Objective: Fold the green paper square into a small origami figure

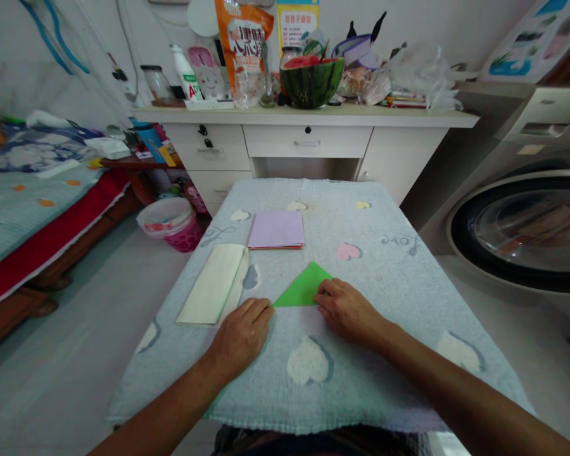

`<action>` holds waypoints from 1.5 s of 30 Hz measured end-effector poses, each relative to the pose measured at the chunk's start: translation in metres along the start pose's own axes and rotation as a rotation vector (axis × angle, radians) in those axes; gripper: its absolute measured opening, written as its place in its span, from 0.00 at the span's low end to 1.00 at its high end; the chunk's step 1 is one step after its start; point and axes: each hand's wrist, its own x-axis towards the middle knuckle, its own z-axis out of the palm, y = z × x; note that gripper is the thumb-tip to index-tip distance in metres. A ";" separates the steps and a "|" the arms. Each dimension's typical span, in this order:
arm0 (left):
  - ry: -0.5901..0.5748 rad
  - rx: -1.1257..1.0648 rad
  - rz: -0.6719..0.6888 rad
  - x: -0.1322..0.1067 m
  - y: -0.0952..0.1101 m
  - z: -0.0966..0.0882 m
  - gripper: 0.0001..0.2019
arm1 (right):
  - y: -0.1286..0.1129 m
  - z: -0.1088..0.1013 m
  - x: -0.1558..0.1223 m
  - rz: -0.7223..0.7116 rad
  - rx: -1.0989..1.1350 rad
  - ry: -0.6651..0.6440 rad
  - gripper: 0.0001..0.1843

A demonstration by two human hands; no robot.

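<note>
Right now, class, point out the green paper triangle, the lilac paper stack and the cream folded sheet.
green paper triangle [304, 289], head view, middle of its face.
lilac paper stack [276, 229], head view, centre of top sheet.
cream folded sheet [215, 284], head view, middle of its top.

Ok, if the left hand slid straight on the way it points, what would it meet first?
The green paper triangle: its left corner sits at the left hand's fingertips, perhaps touching.

Table [408, 297], green paper [304, 288], lilac sheets [276, 229], cream cloth [216, 283]
</note>
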 end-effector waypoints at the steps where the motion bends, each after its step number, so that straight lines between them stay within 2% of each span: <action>1: 0.011 -0.001 -0.004 0.000 0.000 0.000 0.10 | 0.002 0.002 -0.001 -0.005 0.002 0.013 0.13; 5: 0.008 0.014 -0.072 0.008 0.007 -0.006 0.10 | 0.009 0.010 -0.004 -0.068 0.086 0.139 0.13; 8: -0.034 -0.021 -0.200 0.024 0.015 -0.012 0.09 | 0.019 0.017 -0.004 -0.075 0.169 0.323 0.11; 10: -0.093 -0.064 -0.297 0.039 0.020 -0.014 0.21 | 0.028 0.021 -0.003 0.008 0.150 0.457 0.11; 12: -0.165 -0.098 -0.363 0.053 0.022 -0.013 0.29 | 0.037 0.023 -0.002 0.106 0.097 0.523 0.15; 13: -0.198 -0.113 -0.384 0.060 0.022 -0.011 0.30 | 0.040 0.024 -0.002 0.142 0.084 0.534 0.19; 16: -0.268 -0.181 -0.419 0.073 0.021 -0.004 0.23 | 0.045 0.028 -0.003 0.190 0.132 0.531 0.27; 22: -0.126 -0.295 -0.366 0.075 0.021 0.006 0.14 | 0.042 0.029 -0.004 0.208 0.292 0.529 0.32; 24: -0.085 -0.326 -0.335 0.073 0.021 0.007 0.10 | 0.041 0.025 -0.005 0.183 0.317 0.538 0.28; 28: -0.008 -0.394 -0.247 0.072 0.017 0.008 0.08 | 0.039 0.013 -0.007 0.076 0.319 0.562 0.12; 32: 0.051 -0.493 -0.211 0.071 0.010 0.009 0.12 | 0.039 0.006 -0.012 0.003 0.334 0.626 0.13; 38: -0.064 -0.620 -0.236 0.067 -0.002 0.012 0.29 | 0.044 0.006 -0.014 -0.002 0.376 0.740 0.14; 42: -0.126 -0.630 -0.223 0.067 -0.004 0.012 0.33 | 0.050 0.010 -0.012 -0.002 0.475 0.731 0.14; 45: -0.137 -0.630 -0.216 0.067 -0.003 0.010 0.33 | 0.055 0.013 -0.012 0.018 0.542 0.668 0.13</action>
